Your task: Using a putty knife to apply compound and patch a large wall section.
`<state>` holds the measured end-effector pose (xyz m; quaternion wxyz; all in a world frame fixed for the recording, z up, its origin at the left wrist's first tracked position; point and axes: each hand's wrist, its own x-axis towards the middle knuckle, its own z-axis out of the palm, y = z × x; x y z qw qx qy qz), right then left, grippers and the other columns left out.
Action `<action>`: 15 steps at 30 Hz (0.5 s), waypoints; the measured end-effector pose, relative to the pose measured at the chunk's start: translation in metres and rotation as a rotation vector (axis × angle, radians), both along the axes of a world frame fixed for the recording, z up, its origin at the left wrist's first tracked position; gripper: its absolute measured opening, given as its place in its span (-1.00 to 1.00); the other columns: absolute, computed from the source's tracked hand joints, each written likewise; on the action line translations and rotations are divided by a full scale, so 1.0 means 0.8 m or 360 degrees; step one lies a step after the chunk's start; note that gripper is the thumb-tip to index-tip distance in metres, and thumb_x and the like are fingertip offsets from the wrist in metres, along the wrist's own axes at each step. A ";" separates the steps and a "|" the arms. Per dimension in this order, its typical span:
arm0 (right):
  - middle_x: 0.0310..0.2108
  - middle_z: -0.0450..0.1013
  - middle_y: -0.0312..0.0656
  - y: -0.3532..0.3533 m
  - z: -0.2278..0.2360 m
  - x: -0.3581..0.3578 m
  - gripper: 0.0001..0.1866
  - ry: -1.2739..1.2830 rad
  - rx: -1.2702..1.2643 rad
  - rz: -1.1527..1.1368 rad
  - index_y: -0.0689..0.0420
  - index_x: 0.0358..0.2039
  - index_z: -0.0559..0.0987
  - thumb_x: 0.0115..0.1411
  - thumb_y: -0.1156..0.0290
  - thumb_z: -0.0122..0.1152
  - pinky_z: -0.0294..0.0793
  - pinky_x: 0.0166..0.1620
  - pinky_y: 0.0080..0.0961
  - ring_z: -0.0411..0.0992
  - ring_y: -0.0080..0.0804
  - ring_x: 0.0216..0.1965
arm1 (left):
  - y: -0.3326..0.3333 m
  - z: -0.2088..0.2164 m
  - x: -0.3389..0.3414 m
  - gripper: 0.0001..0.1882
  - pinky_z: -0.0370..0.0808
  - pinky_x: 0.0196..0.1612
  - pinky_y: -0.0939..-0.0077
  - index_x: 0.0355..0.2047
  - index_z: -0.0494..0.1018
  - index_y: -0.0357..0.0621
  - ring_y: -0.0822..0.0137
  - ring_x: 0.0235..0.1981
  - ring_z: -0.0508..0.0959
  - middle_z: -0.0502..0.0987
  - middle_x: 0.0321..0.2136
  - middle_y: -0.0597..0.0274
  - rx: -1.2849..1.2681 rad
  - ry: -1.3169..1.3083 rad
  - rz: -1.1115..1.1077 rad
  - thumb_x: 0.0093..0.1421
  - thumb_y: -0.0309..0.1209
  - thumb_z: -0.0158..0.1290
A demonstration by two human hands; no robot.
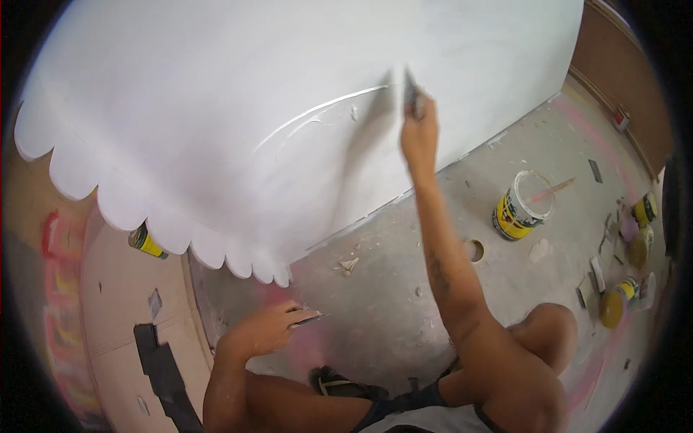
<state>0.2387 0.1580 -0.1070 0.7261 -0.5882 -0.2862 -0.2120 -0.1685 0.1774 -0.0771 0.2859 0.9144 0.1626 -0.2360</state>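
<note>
A large white panel [216, 86] with a scalloped left edge fills the upper part of the view. My right arm reaches up to it, and my right hand [420, 137] is closed round a putty knife [411, 88] whose blade is blurred and close to or touching the surface. A curved ridge of white filler [321, 108] runs across the panel to the left of that blade, with small dabs below it. Low on the left, my left hand [263, 329] is closed on a thin, dark flat scraper [309, 318], held away from the panel.
A yellow and black bucket [514, 221] with a pink-tinted stick [554, 190] stands on the grey floor at right. Nearby lies a small round lid or ring [473, 251]. Several cans, including a yellow-lidded one [612, 309], sit far right. A dark board piece [162, 372] lies lower left.
</note>
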 end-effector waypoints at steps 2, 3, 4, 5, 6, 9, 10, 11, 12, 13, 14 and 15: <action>-0.06 0.43 -0.01 -0.019 0.005 0.052 -0.60 0.0326 -0.0092 -0.0109 0.24 0.12 0.46 0.26 0.62 -0.03 0.38 0.10 -0.32 0.43 -0.14 0.03 | -0.005 0.003 0.008 -0.46 0.40 0.11 0.18 0.22 0.37 0.05 -0.06 0.03 0.46 0.43 0.05 -0.01 -0.0001 -0.0002 0.0014 0.21 -0.56 -0.14; -0.06 0.43 -0.01 -0.022 0.003 0.071 -0.60 0.0333 -0.0091 -0.0116 0.24 0.12 0.46 0.26 0.62 -0.03 0.38 0.10 -0.32 0.43 -0.14 0.03 | -0.008 0.006 0.012 -0.45 0.40 0.11 0.18 0.22 0.37 0.05 -0.07 0.03 0.46 0.43 0.05 -0.01 -0.0001 0.0036 0.0027 0.20 -0.56 -0.14; -0.06 0.43 -0.02 -0.021 0.002 0.085 -0.58 0.0365 -0.0063 -0.0139 0.23 0.13 0.46 0.24 0.63 -0.05 0.39 0.09 -0.33 0.44 -0.15 0.00 | -0.008 0.009 0.015 -0.44 0.40 0.12 0.18 0.22 0.37 0.06 -0.07 0.03 0.45 0.43 0.05 -0.01 0.0006 0.0073 0.0041 0.19 -0.57 -0.13; -0.05 0.43 -0.02 -0.021 -0.002 0.096 -0.56 0.0395 -0.0034 -0.0163 0.23 0.13 0.46 0.23 0.65 -0.07 0.39 0.08 -0.33 0.45 -0.15 -0.03 | -0.007 0.008 0.017 -0.44 0.40 0.12 0.18 0.22 0.37 0.06 -0.07 0.03 0.45 0.43 0.05 -0.01 0.0012 0.0077 0.0033 0.19 -0.57 -0.13; -0.05 0.43 -0.02 -0.020 -0.009 0.102 -0.56 0.0399 -0.0028 -0.0172 0.23 0.13 0.46 0.23 0.65 -0.07 0.39 0.08 -0.33 0.45 -0.15 -0.03 | -0.005 0.004 0.016 -0.43 0.40 0.12 0.18 0.22 0.37 0.06 -0.08 0.03 0.45 0.43 0.05 -0.01 0.0005 0.0062 0.0017 0.19 -0.57 -0.14; -0.05 0.42 -0.03 -0.003 -0.013 0.077 -0.47 0.0319 0.0068 0.0017 0.21 0.12 0.48 0.10 0.72 -0.08 0.38 0.07 -0.34 0.39 -0.13 -0.05 | -0.001 0.001 0.016 -0.41 0.39 0.13 0.17 0.22 0.37 0.06 -0.09 0.04 0.45 0.43 0.06 -0.02 -0.0009 0.0072 0.0039 0.17 -0.59 -0.15; -0.05 0.42 -0.03 0.002 -0.007 0.063 -0.47 0.0325 0.0068 0.0018 0.21 0.12 0.48 0.10 0.72 -0.08 0.38 0.07 -0.34 0.39 -0.13 -0.05 | -0.001 0.000 0.016 -0.40 0.39 0.14 0.16 0.22 0.37 0.06 -0.09 0.04 0.44 0.43 0.06 -0.03 -0.0025 0.0082 0.0069 0.16 -0.61 -0.16; -0.04 0.41 -0.01 0.007 0.001 0.047 -0.46 0.0231 -0.0027 -0.0040 0.21 0.12 0.48 0.09 0.73 -0.07 0.38 0.08 -0.31 0.37 -0.09 -0.03 | 0.000 -0.002 0.014 -0.40 0.39 0.14 0.16 0.22 0.37 0.06 -0.09 0.04 0.44 0.43 0.06 -0.03 -0.0021 0.0091 0.0074 0.16 -0.61 -0.16; -0.02 0.40 0.01 0.014 0.009 0.030 -0.45 0.0136 -0.0122 -0.0097 0.21 0.12 0.48 0.07 0.74 -0.06 0.37 0.08 -0.28 0.36 -0.04 -0.02 | 0.002 -0.007 0.011 -0.40 0.38 0.14 0.16 0.22 0.37 0.05 -0.10 0.05 0.44 0.42 0.06 -0.04 -0.0030 0.0051 0.0055 0.15 -0.62 -0.17; -0.01 0.39 0.03 0.021 0.013 0.019 -0.45 0.0060 -0.0113 -0.0110 0.20 0.11 0.48 0.06 0.74 -0.03 0.37 0.08 -0.25 0.34 0.00 -0.01 | 0.004 -0.011 0.011 -0.39 0.38 0.15 0.16 0.22 0.37 0.04 -0.10 0.05 0.44 0.42 0.06 -0.05 -0.0041 0.0002 0.0034 0.14 -0.64 -0.19; 0.01 0.38 0.05 0.027 0.017 0.007 -0.45 -0.0015 -0.0108 -0.0124 0.20 0.11 0.49 0.05 0.74 0.00 0.36 0.08 -0.21 0.33 0.04 -0.01 | 0.005 -0.014 0.013 -0.39 0.38 0.15 0.16 0.22 0.37 0.04 -0.10 0.05 0.44 0.42 0.06 -0.05 -0.0045 0.0004 0.0034 0.14 -0.64 -0.19; 0.04 0.36 0.08 0.033 0.019 -0.008 -0.43 -0.0086 -0.0153 -0.0159 0.19 0.12 0.48 0.04 0.73 0.04 0.34 0.10 -0.17 0.31 0.09 0.01 | 0.006 -0.016 0.016 -0.38 0.37 0.15 0.15 0.22 0.37 0.02 -0.10 0.05 0.44 0.42 0.06 -0.05 -0.0063 -0.0002 0.0022 0.13 -0.64 -0.19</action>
